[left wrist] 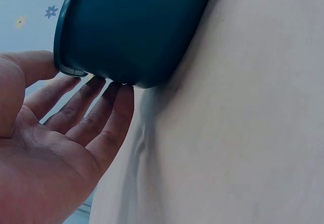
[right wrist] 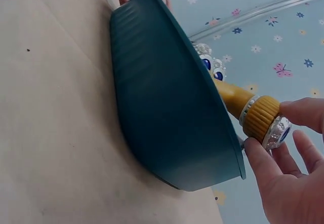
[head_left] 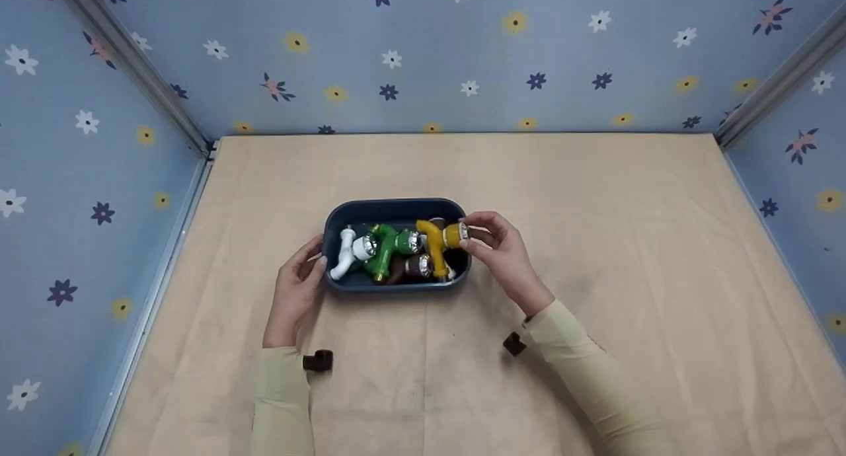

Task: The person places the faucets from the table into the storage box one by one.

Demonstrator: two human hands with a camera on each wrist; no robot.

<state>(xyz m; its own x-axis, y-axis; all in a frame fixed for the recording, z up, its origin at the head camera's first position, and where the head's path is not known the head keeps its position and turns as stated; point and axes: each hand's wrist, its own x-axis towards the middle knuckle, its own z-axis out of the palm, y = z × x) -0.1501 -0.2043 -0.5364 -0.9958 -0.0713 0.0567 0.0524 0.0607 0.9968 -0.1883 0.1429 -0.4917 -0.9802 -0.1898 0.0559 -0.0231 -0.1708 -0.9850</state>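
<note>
A dark blue plastic basin [head_left: 390, 288] holds several taps with silvery knobs. At its left end my left hand [head_left: 297, 297] grips the rim, its fingertips against the outer wall [left wrist: 136, 36] in the left wrist view. My right hand [head_left: 502, 258] pinches the knob end of a yellow tap [head_left: 435, 244] between thumb and fingers, over the basin's right end. Inside lie a white tap [head_left: 345, 252] at the left, a green tap [head_left: 386, 251] in the middle and a brown tap [head_left: 408, 268] near the front wall. Other pieces beneath are partly hidden.
A beige cloth [head_left: 595, 205] covers the tabletop. Flowered blue panels [head_left: 462, 53] enclose the back and both sides, with metal posts [head_left: 125, 59] at the corners. A small dark wrist camera [head_left: 318, 361] shows at the left sleeve, another wrist camera [head_left: 514, 343] at the right.
</note>
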